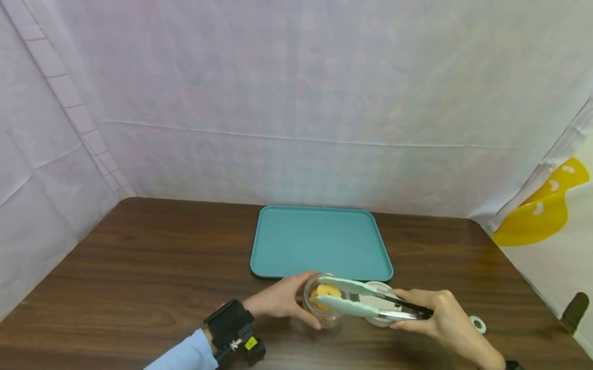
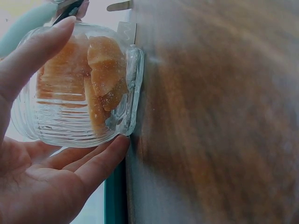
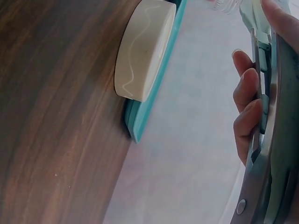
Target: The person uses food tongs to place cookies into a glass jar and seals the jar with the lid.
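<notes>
A clear ribbed glass jar (image 2: 70, 121) with several orange-yellow pieces of food (image 2: 105, 70) in it stands on the table. My left hand (image 1: 287, 302) holds the jar, thumb on the near side and fingers round the far side. In my right hand (image 1: 437, 318) is a pair of tongs (image 1: 350, 306) with pale green tips and metal arms. The tips are spread apart over the jar's mouth, on either side of the yellow food in the head view. A small cream-white bowl (image 3: 142, 51) with a wavy line stands beside the jar, partly hidden under the tongs in the head view.
A teal rectangular tray (image 1: 321, 242) lies just beyond the jar and bowl, towards the back of the brown wooden table (image 1: 172, 257). The tongs' green ring end (image 1: 477, 324) sticks out past the right hand. White cloth (image 1: 301, 96) hangs behind the table.
</notes>
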`<state>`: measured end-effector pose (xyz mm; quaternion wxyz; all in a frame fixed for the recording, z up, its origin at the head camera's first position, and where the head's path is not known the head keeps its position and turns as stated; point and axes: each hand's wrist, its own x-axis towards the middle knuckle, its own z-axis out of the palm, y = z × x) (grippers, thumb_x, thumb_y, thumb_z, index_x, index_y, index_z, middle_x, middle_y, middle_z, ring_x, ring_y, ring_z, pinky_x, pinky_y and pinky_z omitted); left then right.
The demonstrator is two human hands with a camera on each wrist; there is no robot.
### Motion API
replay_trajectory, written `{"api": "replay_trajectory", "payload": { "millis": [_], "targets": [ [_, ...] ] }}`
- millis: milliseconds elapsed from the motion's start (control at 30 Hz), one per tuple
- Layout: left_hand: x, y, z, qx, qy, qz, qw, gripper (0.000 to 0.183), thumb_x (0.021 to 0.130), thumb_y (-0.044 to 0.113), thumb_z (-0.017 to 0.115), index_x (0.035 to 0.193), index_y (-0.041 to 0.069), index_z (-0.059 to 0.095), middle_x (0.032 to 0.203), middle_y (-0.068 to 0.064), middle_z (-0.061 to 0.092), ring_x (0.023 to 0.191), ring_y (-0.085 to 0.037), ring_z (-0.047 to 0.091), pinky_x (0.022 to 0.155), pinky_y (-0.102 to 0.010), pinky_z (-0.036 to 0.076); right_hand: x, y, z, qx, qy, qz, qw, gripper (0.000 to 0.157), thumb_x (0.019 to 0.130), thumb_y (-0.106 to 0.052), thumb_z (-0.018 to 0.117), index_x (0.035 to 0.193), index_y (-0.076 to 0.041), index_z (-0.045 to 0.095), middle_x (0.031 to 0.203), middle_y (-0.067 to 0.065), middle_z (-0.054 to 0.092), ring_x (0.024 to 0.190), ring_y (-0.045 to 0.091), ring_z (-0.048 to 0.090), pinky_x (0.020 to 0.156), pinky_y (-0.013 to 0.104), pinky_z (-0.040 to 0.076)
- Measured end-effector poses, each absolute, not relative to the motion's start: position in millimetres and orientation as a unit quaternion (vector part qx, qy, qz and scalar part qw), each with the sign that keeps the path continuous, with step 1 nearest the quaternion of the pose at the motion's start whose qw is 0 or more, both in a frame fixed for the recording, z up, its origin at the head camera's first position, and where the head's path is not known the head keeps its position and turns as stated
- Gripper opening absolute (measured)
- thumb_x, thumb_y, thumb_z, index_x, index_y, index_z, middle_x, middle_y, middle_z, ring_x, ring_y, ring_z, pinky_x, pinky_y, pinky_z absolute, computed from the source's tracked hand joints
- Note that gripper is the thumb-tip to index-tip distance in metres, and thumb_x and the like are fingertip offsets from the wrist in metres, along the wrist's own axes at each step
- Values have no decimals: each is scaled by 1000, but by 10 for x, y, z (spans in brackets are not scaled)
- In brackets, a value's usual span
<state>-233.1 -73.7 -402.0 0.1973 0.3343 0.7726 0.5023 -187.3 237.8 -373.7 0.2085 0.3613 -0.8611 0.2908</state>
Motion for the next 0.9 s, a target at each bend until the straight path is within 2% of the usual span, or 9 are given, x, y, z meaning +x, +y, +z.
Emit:
{"api": "replay_trajectory", "payload": {
  "millis": [400,733,833,900],
  "targets": [
    [-2333,-740,-4018,334,776,498,197,77,69,15,77,133,16,35,122,2,48,114,-13,46,94,-21,40,-1882,2398,-3776,374,-849,302,219,50,57,-20,82,102,-6,67,89,9,68,76,5,61,60,7,45],
    [-2324,-742,-4016,338,770,504,197,77,69,13,77,133,15,34,121,0,48,113,-13,47,93,-21,41,-1872,2400,-3796,366,-855,293,220,53,54,-24,83,103,-7,67,90,9,68,79,5,61,66,5,45],
    [-2323,-745,-4015,339,770,503,198,78,70,13,76,134,15,33,121,0,48,112,-13,47,93,-21,41,-1871,2401,-3801,374,-851,298,218,56,54,-25,83,104,-7,67,89,8,69,72,1,58,59,4,43],
    [-2323,-745,-4012,339,770,503,198,78,70,14,76,134,15,33,122,0,48,112,-13,48,93,-22,41,-1871,2404,-3806,384,-845,308,211,58,55,-23,83,107,-5,65,81,2,68,62,-2,52,50,5,39]
  ]
}}
